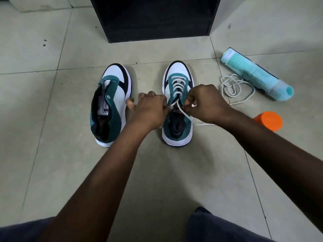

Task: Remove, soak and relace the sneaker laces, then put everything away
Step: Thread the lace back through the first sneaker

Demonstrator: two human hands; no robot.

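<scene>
Two teal, white and black sneakers stand on the tiled floor. The right sneaker [176, 131] has a white lace [177, 84] threaded through its eyelets. My left hand [148, 110] pinches one lace end at the shoe's tongue. My right hand [204, 103] pinches the other end, which trails under my wrist to the floor. The left sneaker [111, 103] has bare eyelets and no lace. A second loose white lace [234, 88] lies coiled on the floor to the right of the laced shoe.
A teal spray can [251, 74] lies on its side at the right, and an orange cap or cup [269, 120] sits below it. A black open cabinet [155, 18] stands behind the shoes. My knees [218, 226] show at the bottom edge.
</scene>
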